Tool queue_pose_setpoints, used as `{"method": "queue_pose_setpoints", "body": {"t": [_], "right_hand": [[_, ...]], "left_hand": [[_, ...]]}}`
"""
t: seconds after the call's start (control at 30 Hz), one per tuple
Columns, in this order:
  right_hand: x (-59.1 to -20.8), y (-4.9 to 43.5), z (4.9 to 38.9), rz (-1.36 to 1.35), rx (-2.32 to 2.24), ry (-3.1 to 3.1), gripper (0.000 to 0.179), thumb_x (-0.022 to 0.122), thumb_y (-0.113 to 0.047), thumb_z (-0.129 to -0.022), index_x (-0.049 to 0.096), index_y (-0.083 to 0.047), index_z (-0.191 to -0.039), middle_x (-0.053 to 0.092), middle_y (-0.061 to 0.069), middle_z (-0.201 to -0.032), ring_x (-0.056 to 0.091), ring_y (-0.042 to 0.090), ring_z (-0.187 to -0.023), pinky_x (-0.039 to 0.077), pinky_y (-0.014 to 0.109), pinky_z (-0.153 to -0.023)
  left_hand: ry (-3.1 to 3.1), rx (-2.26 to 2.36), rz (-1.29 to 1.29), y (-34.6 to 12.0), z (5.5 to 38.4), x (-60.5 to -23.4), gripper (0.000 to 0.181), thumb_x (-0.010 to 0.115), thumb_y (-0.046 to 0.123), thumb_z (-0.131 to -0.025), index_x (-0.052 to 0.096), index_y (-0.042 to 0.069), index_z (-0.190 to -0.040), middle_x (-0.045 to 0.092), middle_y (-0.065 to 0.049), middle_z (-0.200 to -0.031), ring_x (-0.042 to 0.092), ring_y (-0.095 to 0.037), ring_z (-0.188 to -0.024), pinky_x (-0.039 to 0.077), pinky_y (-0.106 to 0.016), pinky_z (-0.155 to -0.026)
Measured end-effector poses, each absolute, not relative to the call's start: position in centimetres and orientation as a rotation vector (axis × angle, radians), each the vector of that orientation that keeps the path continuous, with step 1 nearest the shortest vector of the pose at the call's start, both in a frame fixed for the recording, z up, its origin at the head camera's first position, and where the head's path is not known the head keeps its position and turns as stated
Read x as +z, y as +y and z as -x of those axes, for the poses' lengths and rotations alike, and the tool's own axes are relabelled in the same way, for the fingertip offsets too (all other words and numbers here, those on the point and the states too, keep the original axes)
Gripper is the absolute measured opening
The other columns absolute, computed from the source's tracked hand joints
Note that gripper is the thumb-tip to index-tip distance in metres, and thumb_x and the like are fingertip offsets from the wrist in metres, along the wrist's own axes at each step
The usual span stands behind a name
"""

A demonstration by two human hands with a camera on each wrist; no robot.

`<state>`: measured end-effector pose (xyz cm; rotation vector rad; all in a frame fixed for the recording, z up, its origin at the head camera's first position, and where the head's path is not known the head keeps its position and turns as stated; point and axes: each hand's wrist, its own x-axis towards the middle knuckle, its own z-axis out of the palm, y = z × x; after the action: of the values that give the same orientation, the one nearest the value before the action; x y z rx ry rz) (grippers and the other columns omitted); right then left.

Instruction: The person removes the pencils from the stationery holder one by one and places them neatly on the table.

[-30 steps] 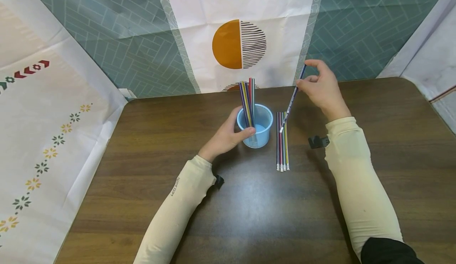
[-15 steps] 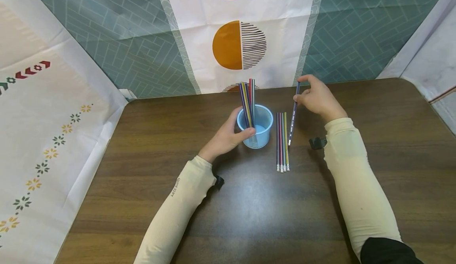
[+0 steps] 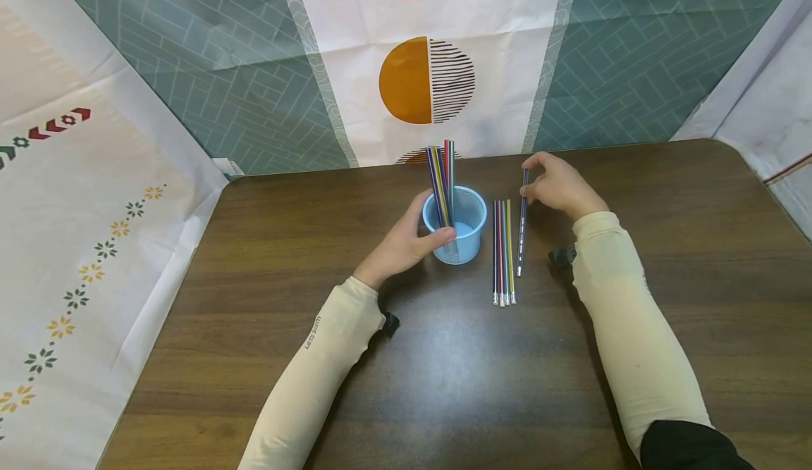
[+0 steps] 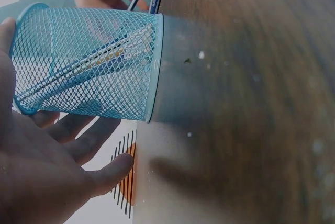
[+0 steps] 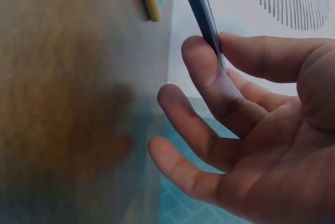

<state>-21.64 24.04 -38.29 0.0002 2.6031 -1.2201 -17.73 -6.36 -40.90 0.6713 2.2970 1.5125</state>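
My left hand (image 3: 403, 243) holds a light blue mesh pencil cup (image 3: 468, 246), its thumb over the near rim and its fingers along the left side. The cup stands upright on the table, with several pencils (image 3: 439, 182) leaning in it. In the left wrist view the pencils' lower ends show through the mesh (image 4: 78, 35). To the right of the cup, several pencils (image 3: 501, 251) lie side by side, eraser ends toward me. My right hand (image 3: 563, 187) pinches a dark blue pencil (image 3: 522, 237) near its far end, between thumb and index finger; its eraser end points toward me beside the row.
A brown wooden table (image 3: 444, 385) fills the lower view. Behind it hangs a teal and white cloth (image 3: 507, 103) with orange circles. A white patterned cloth (image 3: 95, 244) hangs along the left side.
My right hand has come down and toward me, swinging the dark blue pencil from a slant over the row to nearly parallel on its right. My left hand and the cup have stayed put.
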Motion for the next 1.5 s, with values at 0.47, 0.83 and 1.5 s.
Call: {"method": "queue_pose_setpoints", "body": {"t": [0.47, 0.83, 1.5], "right_hand": [[-39.1, 23.6, 21.4, 0.048, -1.139, 2.578, 0.038, 0.061, -0.007, -0.096, 0.053, 0.003, -0.132, 0.067, 0.014, -0.086, 0.057, 0.037, -0.095, 0.043, 0.057, -0.091], [-39.5, 22.8, 21.3, 0.013, -1.050, 2.632, 0.031, 0.060, -0.004, -0.095, 0.059, 0.005, -0.125, 0.067, 0.016, -0.086, 0.056, 0.041, -0.100, 0.042, 0.063, -0.095], [-39.7, 21.7, 21.3, 0.029, -0.921, 2.695, 0.028, 0.062, -0.003, -0.092, 0.062, 0.007, -0.118, 0.065, 0.012, -0.071, 0.055, 0.039, -0.098, 0.044, 0.054, -0.091]], "left_hand": [[2.283, 1.524, -0.682, -6.3, 17.9, -41.0, 0.083, 0.070, 0.047, -0.094, 0.023, 0.021, -0.157, 0.041, -0.005, -0.148, 0.042, -0.023, -0.131, 0.039, -0.052, -0.107], [2.290, 1.512, -0.692, -6.1, 18.0, -41.0, 0.079, 0.069, 0.038, -0.096, 0.022, 0.021, -0.158, 0.040, -0.006, -0.150, 0.042, -0.025, -0.131, 0.037, -0.053, -0.108], [2.294, 1.512, -0.695, -6.4, 17.7, -41.0, 0.079, 0.070, 0.036, -0.096, 0.022, 0.020, -0.157, 0.040, -0.006, -0.149, 0.041, -0.024, -0.132, 0.037, -0.054, -0.108]]}}
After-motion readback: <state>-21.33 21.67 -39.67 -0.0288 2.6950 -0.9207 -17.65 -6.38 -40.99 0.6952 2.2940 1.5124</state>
